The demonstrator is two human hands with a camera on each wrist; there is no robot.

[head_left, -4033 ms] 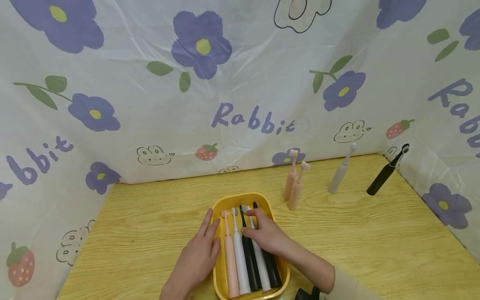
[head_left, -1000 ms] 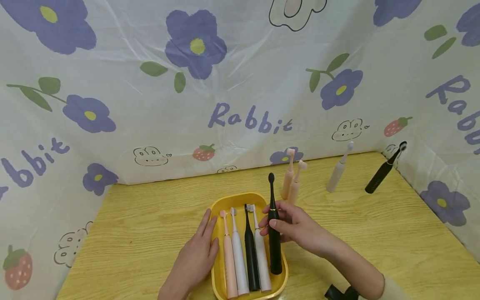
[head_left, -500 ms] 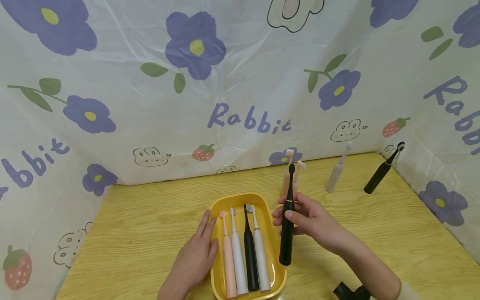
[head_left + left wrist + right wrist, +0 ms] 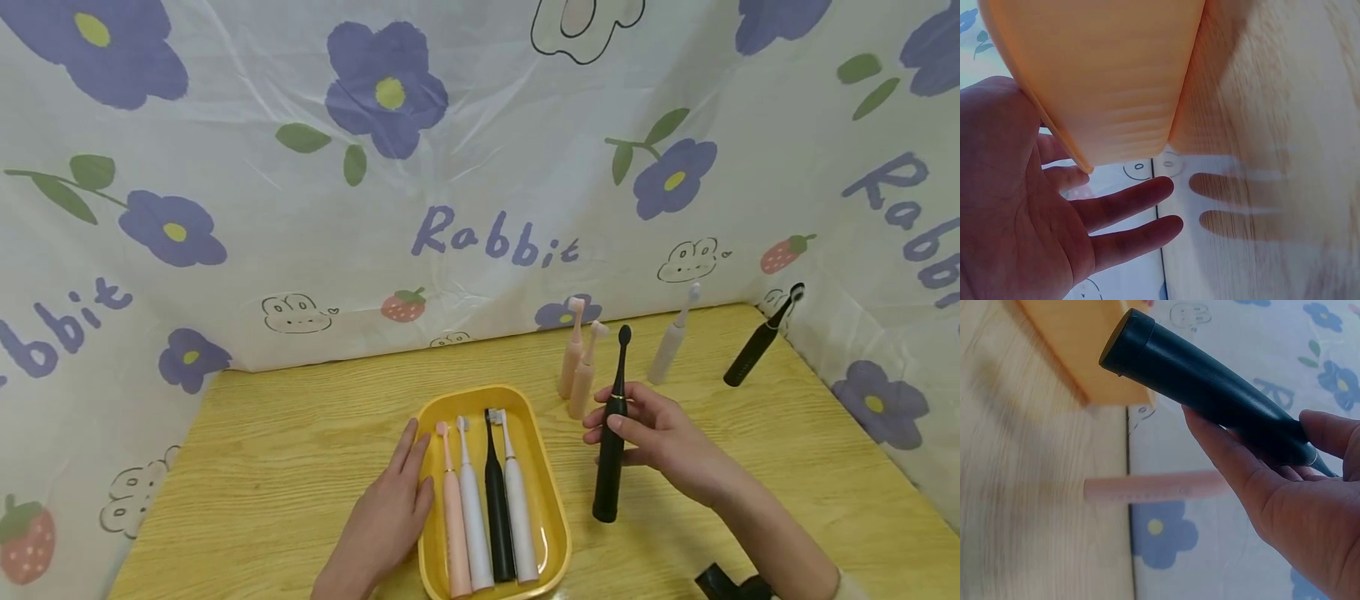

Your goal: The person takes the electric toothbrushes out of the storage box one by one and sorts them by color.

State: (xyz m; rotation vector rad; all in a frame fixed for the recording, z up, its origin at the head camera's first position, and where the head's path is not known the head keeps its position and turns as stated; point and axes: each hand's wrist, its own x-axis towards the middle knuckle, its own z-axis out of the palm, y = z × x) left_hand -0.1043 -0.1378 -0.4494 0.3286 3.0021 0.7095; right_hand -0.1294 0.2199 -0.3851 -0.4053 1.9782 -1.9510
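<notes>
Since a moment ago the right hand has carried the black electric toothbrush rightward, out of the yellow tray and over the bare wood of the table just beside the tray's right rim. It holds the toothbrush upright, brush head at the top, thumb and fingers curled round the upper part of the handle near the gold ring; the base hangs just above the tabletop, and whether it touches cannot be told. The right wrist view shows the same grip, the handle lying across the fingers.

Along the tray's left rim the left hand has stayed where it was, fingers straight and relaxed against the outer wall, gripping nothing; the left wrist view shows the open palm beside the tray's wall.

Four toothbrushes lie side by side in the tray: pink, white, black, white. Toward the table's far edge stand two pink toothbrushes, a pale grey one and, near the far right corner, another black one.
</notes>
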